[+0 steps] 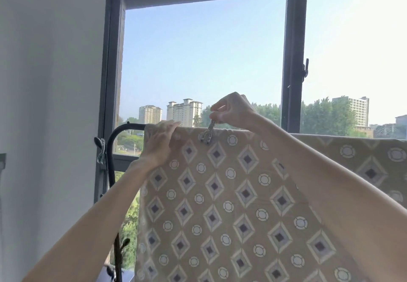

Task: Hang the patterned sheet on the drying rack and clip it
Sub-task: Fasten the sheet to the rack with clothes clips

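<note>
The tan patterned sheet (220,204), printed with diamonds and circles, hangs over the top bar of the black drying rack (123,130) in front of the window. My left hand (159,141) presses and grips the sheet's top edge on the bar near its left corner. Just to the right, my right hand (233,111) pinches the upper end of a metal clip (208,133). The clip's jaws sit over the sheet's top edge at the bar. The bar under the sheet is hidden.
A second metal clip (101,151) hangs on the rack's curved left post. The dark window frame (294,61) stands right behind the rack, with a handle (305,70) on the middle post. A white wall (50,83) is on the left.
</note>
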The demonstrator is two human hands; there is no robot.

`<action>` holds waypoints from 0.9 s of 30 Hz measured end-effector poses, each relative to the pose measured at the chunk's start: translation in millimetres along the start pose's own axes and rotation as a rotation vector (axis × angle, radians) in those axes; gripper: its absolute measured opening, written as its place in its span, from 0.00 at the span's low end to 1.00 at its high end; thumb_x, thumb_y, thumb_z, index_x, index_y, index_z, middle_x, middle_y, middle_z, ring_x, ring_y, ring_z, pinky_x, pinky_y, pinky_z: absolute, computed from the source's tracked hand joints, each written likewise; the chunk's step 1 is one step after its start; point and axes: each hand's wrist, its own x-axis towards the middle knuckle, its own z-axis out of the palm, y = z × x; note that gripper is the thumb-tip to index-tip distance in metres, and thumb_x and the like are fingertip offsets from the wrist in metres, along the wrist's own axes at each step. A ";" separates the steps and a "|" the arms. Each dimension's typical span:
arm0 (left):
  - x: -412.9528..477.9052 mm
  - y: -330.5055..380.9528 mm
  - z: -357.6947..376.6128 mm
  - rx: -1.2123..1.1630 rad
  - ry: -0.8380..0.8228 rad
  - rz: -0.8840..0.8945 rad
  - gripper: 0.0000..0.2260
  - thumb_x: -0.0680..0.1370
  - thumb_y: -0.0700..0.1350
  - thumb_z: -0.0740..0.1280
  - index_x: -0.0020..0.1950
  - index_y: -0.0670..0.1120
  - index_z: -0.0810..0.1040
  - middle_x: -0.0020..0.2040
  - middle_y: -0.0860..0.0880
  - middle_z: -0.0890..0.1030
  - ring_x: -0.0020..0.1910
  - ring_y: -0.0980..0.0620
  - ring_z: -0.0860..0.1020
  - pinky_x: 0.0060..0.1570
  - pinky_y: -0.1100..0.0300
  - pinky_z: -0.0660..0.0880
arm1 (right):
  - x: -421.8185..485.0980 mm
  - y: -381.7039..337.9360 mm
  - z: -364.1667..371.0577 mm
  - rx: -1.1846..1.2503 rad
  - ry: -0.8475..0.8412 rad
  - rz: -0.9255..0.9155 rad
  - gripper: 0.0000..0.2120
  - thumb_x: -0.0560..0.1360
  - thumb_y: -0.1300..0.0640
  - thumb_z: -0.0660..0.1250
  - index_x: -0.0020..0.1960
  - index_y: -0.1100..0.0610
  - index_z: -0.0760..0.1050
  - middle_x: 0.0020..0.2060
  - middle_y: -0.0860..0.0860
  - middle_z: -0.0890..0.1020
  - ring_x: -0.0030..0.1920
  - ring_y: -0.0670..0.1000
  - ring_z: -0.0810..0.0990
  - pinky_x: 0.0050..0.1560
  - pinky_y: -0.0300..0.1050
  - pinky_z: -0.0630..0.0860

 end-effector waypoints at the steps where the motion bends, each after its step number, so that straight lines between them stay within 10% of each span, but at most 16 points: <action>1: 0.8 -7.6 -2.5 0.010 0.015 -0.027 0.27 0.77 0.44 0.66 0.74 0.49 0.60 0.73 0.49 0.62 0.74 0.49 0.54 0.72 0.42 0.53 | 2.5 -3.7 4.4 -0.002 -0.006 -0.009 0.12 0.69 0.55 0.75 0.50 0.58 0.82 0.44 0.53 0.84 0.43 0.50 0.83 0.47 0.44 0.80; 4: 7.1 -35.1 -11.4 -0.025 0.029 -0.066 0.30 0.76 0.54 0.66 0.74 0.46 0.61 0.72 0.47 0.64 0.73 0.47 0.57 0.72 0.45 0.57 | 17.6 -18.3 20.7 0.004 -0.025 -0.021 0.13 0.69 0.57 0.75 0.52 0.60 0.81 0.44 0.55 0.84 0.42 0.50 0.83 0.45 0.40 0.79; 13: 17.6 -68.1 -22.6 -0.035 0.003 0.070 0.26 0.76 0.41 0.68 0.73 0.46 0.64 0.72 0.48 0.67 0.71 0.50 0.63 0.70 0.51 0.62 | 54.3 -52.2 67.2 0.006 -0.041 -0.063 0.12 0.70 0.57 0.74 0.51 0.61 0.82 0.42 0.56 0.85 0.37 0.50 0.85 0.51 0.49 0.80; 19: 20.8 -103.7 -30.2 -0.050 -0.042 0.140 0.28 0.77 0.56 0.62 0.74 0.46 0.63 0.72 0.48 0.67 0.71 0.51 0.64 0.69 0.52 0.64 | 75.1 -70.9 103.3 -0.111 -0.093 -0.034 0.10 0.71 0.57 0.73 0.52 0.58 0.82 0.36 0.49 0.84 0.36 0.46 0.84 0.45 0.40 0.79; 27: 22.3 -118.2 -22.3 -0.023 0.005 0.255 0.26 0.79 0.53 0.60 0.75 0.46 0.59 0.74 0.50 0.63 0.74 0.53 0.58 0.73 0.54 0.55 | 57.0 -66.8 124.0 -0.174 -0.002 -0.002 0.20 0.78 0.56 0.65 0.68 0.60 0.70 0.62 0.56 0.78 0.57 0.54 0.79 0.55 0.39 0.71</action>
